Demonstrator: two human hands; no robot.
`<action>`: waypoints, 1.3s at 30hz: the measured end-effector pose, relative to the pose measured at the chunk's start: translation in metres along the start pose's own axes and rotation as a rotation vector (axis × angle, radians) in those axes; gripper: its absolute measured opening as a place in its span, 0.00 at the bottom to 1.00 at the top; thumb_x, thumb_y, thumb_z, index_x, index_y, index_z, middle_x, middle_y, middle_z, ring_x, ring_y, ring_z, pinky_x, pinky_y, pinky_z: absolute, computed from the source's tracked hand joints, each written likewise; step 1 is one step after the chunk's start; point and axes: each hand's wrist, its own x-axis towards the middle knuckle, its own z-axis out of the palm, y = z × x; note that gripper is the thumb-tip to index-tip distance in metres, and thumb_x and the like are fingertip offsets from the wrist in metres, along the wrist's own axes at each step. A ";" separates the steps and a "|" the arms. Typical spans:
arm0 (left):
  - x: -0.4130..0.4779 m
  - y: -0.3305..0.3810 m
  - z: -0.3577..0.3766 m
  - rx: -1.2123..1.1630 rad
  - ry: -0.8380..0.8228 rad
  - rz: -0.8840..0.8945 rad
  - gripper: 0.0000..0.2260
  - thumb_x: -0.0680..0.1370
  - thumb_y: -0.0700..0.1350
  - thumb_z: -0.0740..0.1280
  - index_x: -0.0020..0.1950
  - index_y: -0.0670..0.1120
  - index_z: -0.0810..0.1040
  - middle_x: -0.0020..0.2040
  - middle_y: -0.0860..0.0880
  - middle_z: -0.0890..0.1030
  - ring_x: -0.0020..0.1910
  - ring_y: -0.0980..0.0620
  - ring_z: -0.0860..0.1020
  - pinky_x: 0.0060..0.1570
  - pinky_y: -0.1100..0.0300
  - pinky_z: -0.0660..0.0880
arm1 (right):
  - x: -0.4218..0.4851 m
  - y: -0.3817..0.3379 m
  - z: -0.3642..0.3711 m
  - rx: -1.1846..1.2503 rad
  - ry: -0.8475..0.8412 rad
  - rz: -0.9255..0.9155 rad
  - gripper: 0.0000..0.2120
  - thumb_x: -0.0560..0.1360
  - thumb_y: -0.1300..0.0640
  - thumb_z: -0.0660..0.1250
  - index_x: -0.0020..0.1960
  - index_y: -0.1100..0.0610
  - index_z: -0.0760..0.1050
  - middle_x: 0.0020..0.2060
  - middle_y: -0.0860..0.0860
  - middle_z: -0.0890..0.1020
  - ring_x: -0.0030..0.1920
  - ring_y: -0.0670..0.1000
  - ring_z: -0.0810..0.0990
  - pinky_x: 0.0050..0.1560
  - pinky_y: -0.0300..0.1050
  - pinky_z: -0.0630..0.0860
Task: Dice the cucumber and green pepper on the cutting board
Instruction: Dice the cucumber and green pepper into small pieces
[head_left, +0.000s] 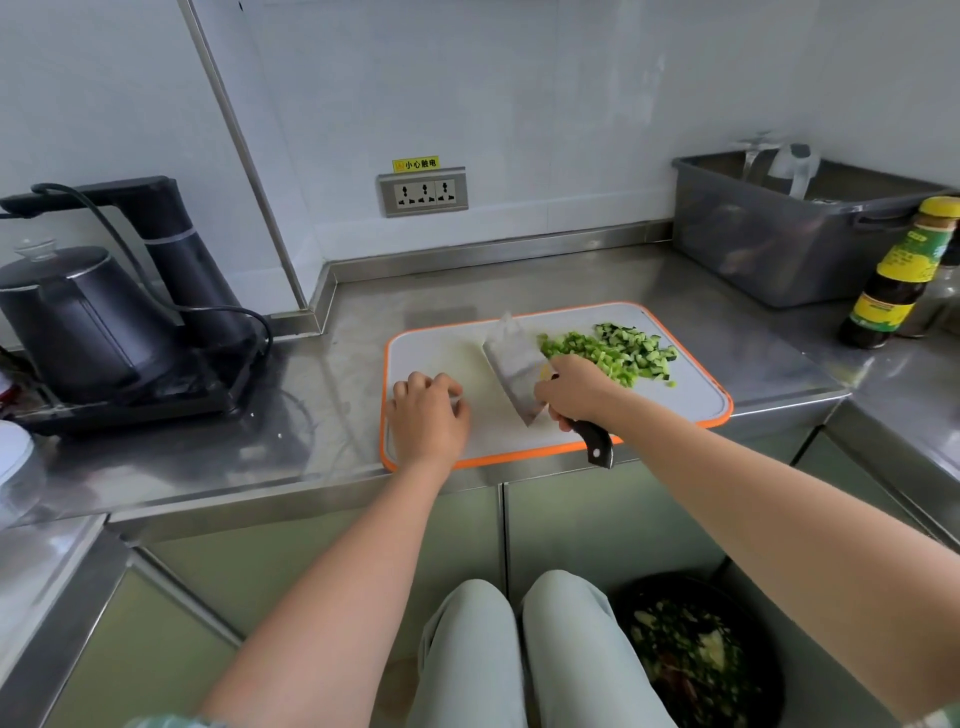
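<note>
Cleaver (511, 364), gripped by right hand (574, 387), points away-left; left hand (428, 421) rests loosely curled on cutting board (431, 348), empty.

Bare cutting board (441, 348) beside cleaver (511, 364)
</note>
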 end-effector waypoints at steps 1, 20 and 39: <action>0.000 0.000 0.000 0.002 0.000 0.004 0.09 0.75 0.46 0.65 0.54 0.50 0.80 0.54 0.45 0.76 0.56 0.42 0.71 0.56 0.54 0.65 | 0.001 0.002 -0.003 -0.020 0.016 0.018 0.02 0.75 0.65 0.57 0.45 0.62 0.68 0.30 0.56 0.76 0.25 0.53 0.73 0.27 0.41 0.69; 0.021 0.054 -0.030 -0.776 -0.337 -0.228 0.19 0.82 0.55 0.56 0.49 0.42 0.79 0.35 0.46 0.81 0.32 0.44 0.76 0.32 0.59 0.69 | -0.014 -0.025 -0.009 -0.380 0.284 -0.119 0.13 0.76 0.52 0.60 0.56 0.60 0.70 0.48 0.56 0.80 0.50 0.59 0.79 0.41 0.45 0.69; 0.041 0.070 -0.010 -0.975 -0.217 -0.565 0.09 0.79 0.42 0.56 0.47 0.40 0.73 0.48 0.38 0.78 0.46 0.41 0.78 0.39 0.53 0.74 | 0.005 0.021 0.011 -0.207 0.073 -0.291 0.23 0.82 0.42 0.41 0.76 0.40 0.55 0.78 0.47 0.41 0.77 0.48 0.37 0.74 0.53 0.40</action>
